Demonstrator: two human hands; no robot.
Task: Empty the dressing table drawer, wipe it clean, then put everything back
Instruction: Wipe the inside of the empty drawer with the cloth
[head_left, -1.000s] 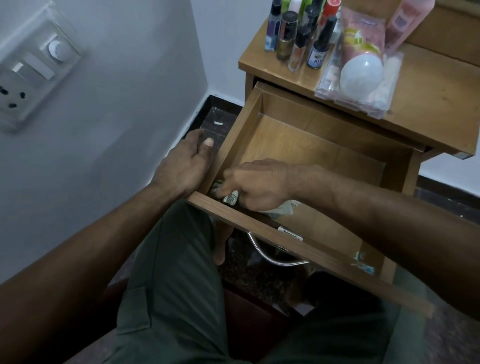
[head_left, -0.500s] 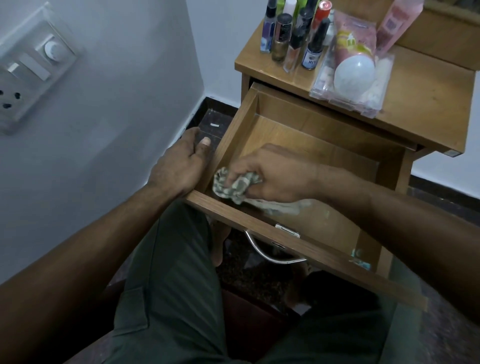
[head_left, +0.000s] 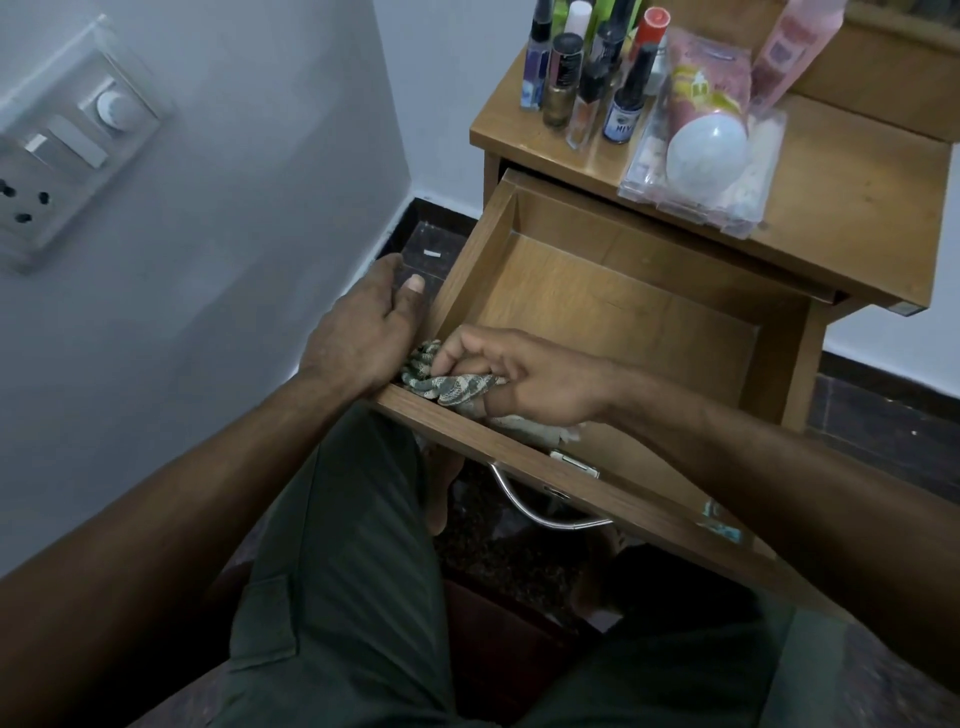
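Observation:
The wooden drawer (head_left: 613, 291) of the dressing table is pulled out, its inside bare. My right hand (head_left: 530, 379) is inside at the near left corner, shut on a crumpled green-and-white patterned cloth (head_left: 447, 382) pressed against the front wall. My left hand (head_left: 363, 332) grips the outside of the drawer's left wall near the front corner, thumb up. On the table top (head_left: 841, 187) stand several small bottles (head_left: 587, 78), a bulb in a pink packet (head_left: 706, 135) and a clear plastic case (head_left: 701, 192).
A metal handle (head_left: 540, 512) hangs under the drawer front. My legs in dark green trousers (head_left: 353, 571) sit just below the drawer. A grey wall with a switch panel (head_left: 62, 145) is close on the left. Dark stone floor (head_left: 431, 244) shows beside the drawer.
My right hand has slid the cloth along the front of the drawer into the left corner and bunched it up. My left hand stayed on the drawer's side.

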